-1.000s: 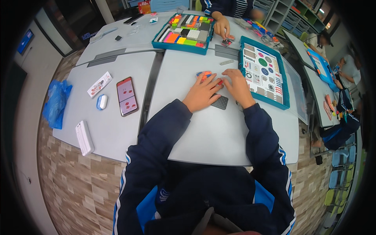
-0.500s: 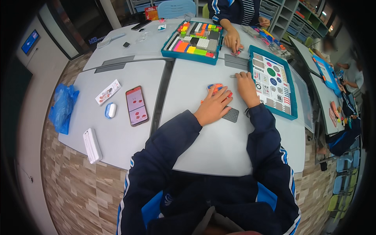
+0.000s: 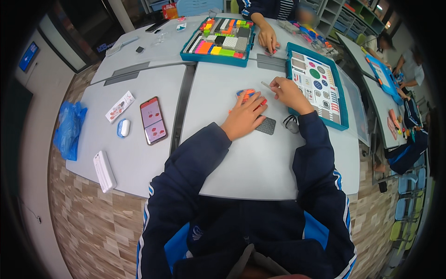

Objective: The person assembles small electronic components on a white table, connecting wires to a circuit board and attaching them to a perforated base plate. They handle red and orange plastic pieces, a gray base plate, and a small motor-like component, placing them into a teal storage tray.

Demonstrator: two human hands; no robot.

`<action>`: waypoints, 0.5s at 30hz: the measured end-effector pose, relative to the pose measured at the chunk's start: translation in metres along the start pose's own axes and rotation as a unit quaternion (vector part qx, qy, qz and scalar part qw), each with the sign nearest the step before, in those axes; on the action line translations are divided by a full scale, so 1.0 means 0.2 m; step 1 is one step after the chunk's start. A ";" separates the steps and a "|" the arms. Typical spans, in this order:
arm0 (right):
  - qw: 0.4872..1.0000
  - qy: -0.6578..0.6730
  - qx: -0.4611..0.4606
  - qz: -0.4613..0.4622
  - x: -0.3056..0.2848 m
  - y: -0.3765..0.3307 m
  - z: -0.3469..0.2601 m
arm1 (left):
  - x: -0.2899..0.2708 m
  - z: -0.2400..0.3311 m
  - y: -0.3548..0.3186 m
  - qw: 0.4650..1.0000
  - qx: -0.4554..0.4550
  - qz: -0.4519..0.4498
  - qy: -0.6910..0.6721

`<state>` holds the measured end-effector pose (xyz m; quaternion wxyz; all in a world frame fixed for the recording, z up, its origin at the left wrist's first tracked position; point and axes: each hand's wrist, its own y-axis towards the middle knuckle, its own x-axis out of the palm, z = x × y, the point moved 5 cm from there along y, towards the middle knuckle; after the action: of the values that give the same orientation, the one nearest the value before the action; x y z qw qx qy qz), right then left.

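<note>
A: It's a classroom with a brown patterned floor and grey tables pushed together. The tabletop (image 3: 260,162) is smooth and pale.

B: What's the biggest thing on it?

A: Two teal trays. The sorting tray (image 3: 222,41) far off is full of bright blocks in little boxes, so each kind stays apart. The nearer tray lid (image 3: 317,86) shows pictures of parts and lies beside the right hand, easy to look at.

B: And the hands?

A: The left hand (image 3: 242,118) lies flat on a small orange and blue block build (image 3: 246,94), probably to stop it sliding. Its grip is spread, pressing down, not closed.

B: The right?

A: The right hand (image 3: 289,93) pinches a thin pale stick (image 3: 265,84), fingers closed on it, just by the build.

B: Anything tiny?

A: A bumpy grey plate (image 3: 266,125) near the left hand. A phone (image 3: 153,120) lies well apart.
</note>
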<state>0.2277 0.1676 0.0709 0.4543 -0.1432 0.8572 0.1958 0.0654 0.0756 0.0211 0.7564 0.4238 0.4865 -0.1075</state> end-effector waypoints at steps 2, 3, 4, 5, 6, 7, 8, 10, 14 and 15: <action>0.995 0.029 0.042 -0.087 -0.05 -0.04 -0.03 | -0.01 0.00 0.00 1.000 0.000 0.007 -0.005; 0.988 0.051 0.064 -0.130 -0.07 -0.06 -0.04 | -0.01 0.00 0.00 1.000 -0.003 0.012 -0.015; 0.986 0.039 0.068 -0.149 -0.09 -0.09 -0.06 | -0.02 0.00 0.01 0.999 -0.004 0.019 -0.025; 0.983 0.035 0.066 -0.166 -0.11 -0.12 -0.08 | -0.02 0.00 0.01 0.999 -0.005 0.025 -0.034; 0.981 0.034 0.061 -0.182 -0.12 -0.14 -0.10 | -0.03 0.00 0.01 0.999 -0.002 0.033 -0.039; 0.979 0.024 0.056 -0.193 -0.13 -0.17 -0.11 | -0.03 0.00 0.01 0.998 0.003 0.040 -0.043; 0.978 0.016 0.048 -0.201 -0.13 -0.19 -0.12 | -0.04 0.00 0.02 0.998 0.007 0.049 -0.047; 0.974 -0.001 0.044 -0.224 -0.14 -0.22 -0.12 | -0.04 0.00 0.02 0.997 0.008 0.052 -0.049; 0.972 -0.003 0.039 -0.234 -0.18 -0.26 -0.12 | -0.08 0.02 0.03 0.997 0.011 0.060 -0.045; 0.973 -0.009 0.048 -0.228 -0.19 -0.27 -0.13 | -0.11 0.04 0.03 0.995 0.027 0.080 -0.047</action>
<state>0.2524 0.1101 0.1046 0.5009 -0.3110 0.8063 0.0473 0.0627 0.0685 0.0431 0.7732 0.4756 0.4118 -0.0798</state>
